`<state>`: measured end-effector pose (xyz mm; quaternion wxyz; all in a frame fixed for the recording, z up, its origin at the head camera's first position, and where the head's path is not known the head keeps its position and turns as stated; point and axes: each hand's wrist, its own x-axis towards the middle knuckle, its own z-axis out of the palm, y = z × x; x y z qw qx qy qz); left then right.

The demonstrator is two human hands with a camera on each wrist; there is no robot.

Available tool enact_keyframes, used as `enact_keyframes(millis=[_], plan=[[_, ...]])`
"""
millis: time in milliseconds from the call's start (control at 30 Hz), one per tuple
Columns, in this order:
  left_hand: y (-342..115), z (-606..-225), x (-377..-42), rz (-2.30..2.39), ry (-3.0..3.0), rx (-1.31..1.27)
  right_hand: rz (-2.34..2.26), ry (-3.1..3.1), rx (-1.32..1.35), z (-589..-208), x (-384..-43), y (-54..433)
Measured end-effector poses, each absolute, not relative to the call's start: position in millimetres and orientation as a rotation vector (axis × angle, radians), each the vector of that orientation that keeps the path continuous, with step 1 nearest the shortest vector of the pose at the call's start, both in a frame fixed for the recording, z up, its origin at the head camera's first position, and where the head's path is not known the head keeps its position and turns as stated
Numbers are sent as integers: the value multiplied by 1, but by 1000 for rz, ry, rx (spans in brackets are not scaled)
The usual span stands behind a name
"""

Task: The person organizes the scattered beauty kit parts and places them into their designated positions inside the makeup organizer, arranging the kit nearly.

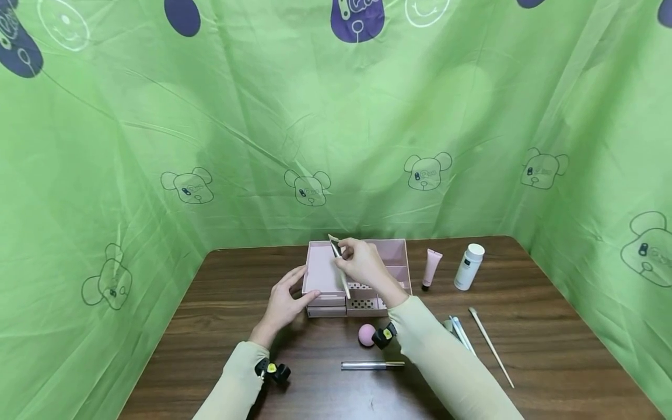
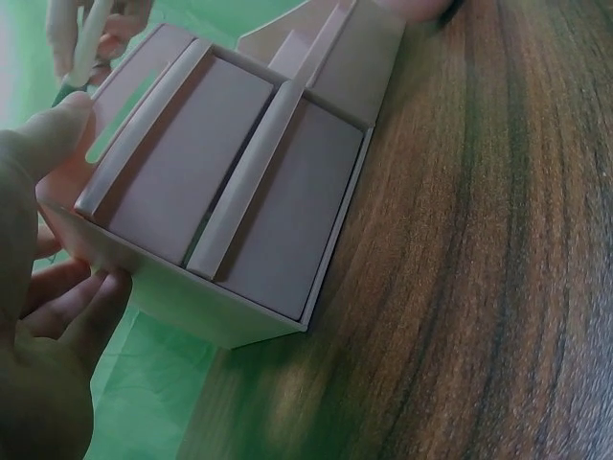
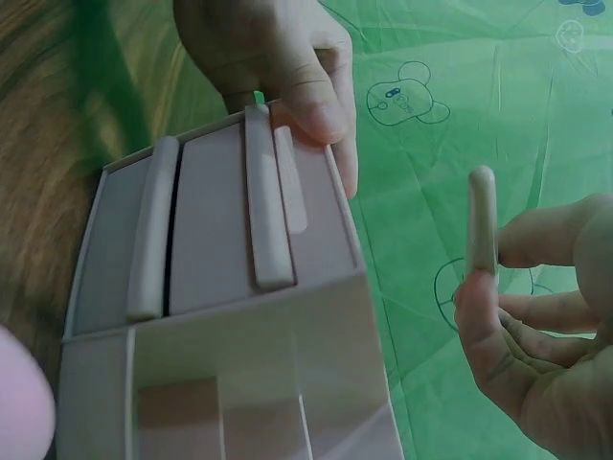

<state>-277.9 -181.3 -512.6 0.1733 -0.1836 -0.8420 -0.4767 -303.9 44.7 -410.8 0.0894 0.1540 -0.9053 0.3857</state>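
Note:
A pink desktop organizer (image 1: 321,268) with two stacked drawers (image 2: 287,192) on its left and compartments on its right stands at the back of the table. My left hand (image 1: 283,300) holds its left side, thumb near the front top edge and fingers along the side wall. Above the organizer's top, my right hand (image 1: 362,265) pinches a makeup brush (image 1: 343,281) between thumb and fingers. The brush is tilted, its flat bristle end up and its pale handle pointing down toward the front. In the right wrist view the handle's rounded end (image 3: 482,192) shows above the fingertips.
In front of the organizer are a pink ball (image 1: 366,335) and a silver tube (image 1: 373,366). To the right stand a pink squeeze tube (image 1: 431,268) and a white bottle (image 1: 469,267). Another brush (image 1: 490,344) lies near slim light-blue sticks (image 1: 462,335). A green curtain (image 1: 357,198) hangs behind.

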Motion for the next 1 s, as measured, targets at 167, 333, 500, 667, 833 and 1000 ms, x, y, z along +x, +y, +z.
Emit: enact_keyframes(millis=[167,333,500,667,833,1000], plan=[[-182,-512,-279,-1350,-2391,-519,1230,-2718,445,-406,-309,36],[-182,-512,-280,-1345,-2410,-490,1293,-2742,424,-406,-312,30],[-182,-513,-280,-1356,-2401,-498,1243,-2761,410,-406,-317,27],[-182,-512,-280,-1365,-2394,-506,1256,-2757,405,-403,-323,24],[-182,-511,-281,-1352,-2402,-505,1305,-2745,403,-401,-327,20],[-182,-513,-280,-1387,-2391,-509,1354,-2758,371,-401,-330,17]])
